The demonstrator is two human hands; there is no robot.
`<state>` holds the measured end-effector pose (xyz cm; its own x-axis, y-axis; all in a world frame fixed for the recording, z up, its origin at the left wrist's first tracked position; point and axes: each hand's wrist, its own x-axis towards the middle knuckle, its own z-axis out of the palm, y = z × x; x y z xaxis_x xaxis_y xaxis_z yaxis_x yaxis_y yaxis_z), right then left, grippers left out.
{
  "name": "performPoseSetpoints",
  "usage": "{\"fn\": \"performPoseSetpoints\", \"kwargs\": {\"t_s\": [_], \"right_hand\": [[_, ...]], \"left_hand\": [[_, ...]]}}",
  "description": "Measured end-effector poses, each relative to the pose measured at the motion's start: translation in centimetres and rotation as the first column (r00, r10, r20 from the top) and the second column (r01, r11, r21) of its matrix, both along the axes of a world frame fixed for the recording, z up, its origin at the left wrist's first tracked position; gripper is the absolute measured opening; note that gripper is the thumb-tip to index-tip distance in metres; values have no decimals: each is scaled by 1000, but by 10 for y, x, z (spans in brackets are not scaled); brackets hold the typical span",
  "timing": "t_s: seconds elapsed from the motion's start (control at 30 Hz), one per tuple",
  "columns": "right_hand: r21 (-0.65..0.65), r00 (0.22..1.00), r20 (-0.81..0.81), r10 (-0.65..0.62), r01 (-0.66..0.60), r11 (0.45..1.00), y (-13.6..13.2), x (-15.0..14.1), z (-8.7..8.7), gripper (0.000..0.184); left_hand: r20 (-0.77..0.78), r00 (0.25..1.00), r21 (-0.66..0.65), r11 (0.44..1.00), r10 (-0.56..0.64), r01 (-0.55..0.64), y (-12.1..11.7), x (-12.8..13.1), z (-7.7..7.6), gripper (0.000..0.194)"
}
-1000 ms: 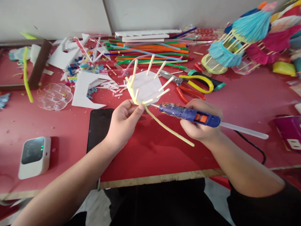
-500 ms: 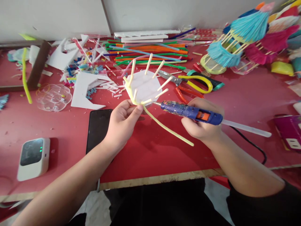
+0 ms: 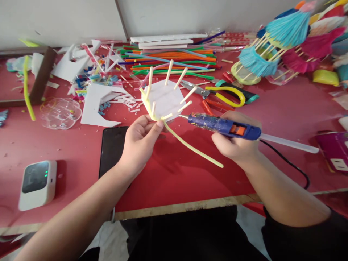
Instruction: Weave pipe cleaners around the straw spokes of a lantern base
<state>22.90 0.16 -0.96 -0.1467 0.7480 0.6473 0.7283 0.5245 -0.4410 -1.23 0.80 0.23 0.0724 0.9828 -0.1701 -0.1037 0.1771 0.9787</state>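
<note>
One red tabletop (image 3: 174, 188) spreads beneath everything. At its far right leans one tiered model of turquoise yarn and pale sticks (image 3: 284, 32), and across the back lies a heap of multicoloured fuzzy stems (image 3: 174, 59), too many and too overlapped to count. There is one slim blue glue gun (image 3: 224, 125) with a translucent rod at its rear, one pair of metal scissors (image 3: 204, 92) with yellow and red handles, one black phone (image 3: 112, 148), one hexagonal white panel (image 3: 165, 98), one clear flower-shaped plastic tray (image 3: 61, 113) and one white box with green lights (image 3: 38, 185). A single pale-yellow fuzzy stem (image 3: 194, 146) trails from the panel, whose edge carries at least seven short cream rods (image 3: 188, 95).

Both forearms slant inward from the lower corners, the right one emerging from a black sleeve.

The right hand (image 3: 236, 141) is closed around the glue gun, its nozzle just beside the panel's near right edge; contact cannot be told. The left hand (image 3: 141, 137) pinches panel and stem between thumb and fingers at the near edge, in the middle of the view.
</note>
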Motion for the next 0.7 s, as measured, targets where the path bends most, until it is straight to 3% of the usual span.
{"fn": "performPoseSetpoints", "kwargs": {"t_s": [0.4, 0.7], "right_hand": [[-58, 999, -50, -15, 13, 998, -1, 0, 3, 29], [-30, 998, -43, -37, 35, 999, 0, 2, -2, 28]], "left_hand": [[16, 1000, 16, 1000, 11, -11, -1, 2, 1, 25], [38, 999, 0, 1000, -21, 21, 0, 0, -1, 26]]}}
